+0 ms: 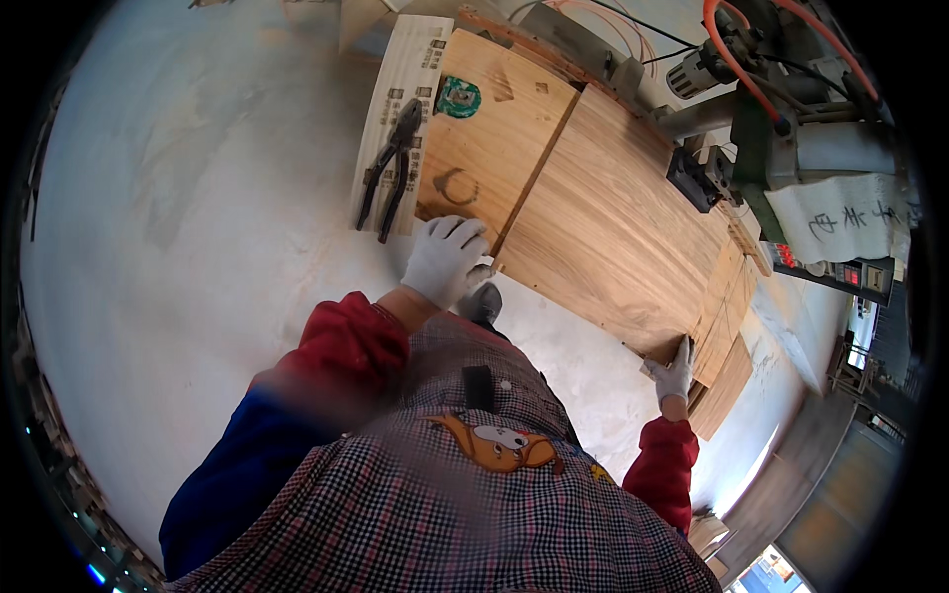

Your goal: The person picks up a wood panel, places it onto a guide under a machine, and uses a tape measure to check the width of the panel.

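A wood-grained panel (618,203) lies slantwise across the light wooden worktop (484,128). My left hand (445,259), in a white glove, is at the worktop's near edge by the panel's left corner. Its fingers are curled and hide whatever lies under them. At the panel's near right corner is my gloved right hand (672,374), thumb and fingers on either side of the edge. Black-handled pliers (395,163) rest on a pale printed board (410,74) at the worktop's left side. Beside them sits a green round object, perhaps a tape measure (459,97).
A machine (811,148) with orange hoses stands at the far right, a white cloth (835,217) with dark marks hanging from it. A control box (860,277) with red lights is below. Another wooden board (727,390) juts out beyond my right hand. Grey floor (198,227) stretches left.
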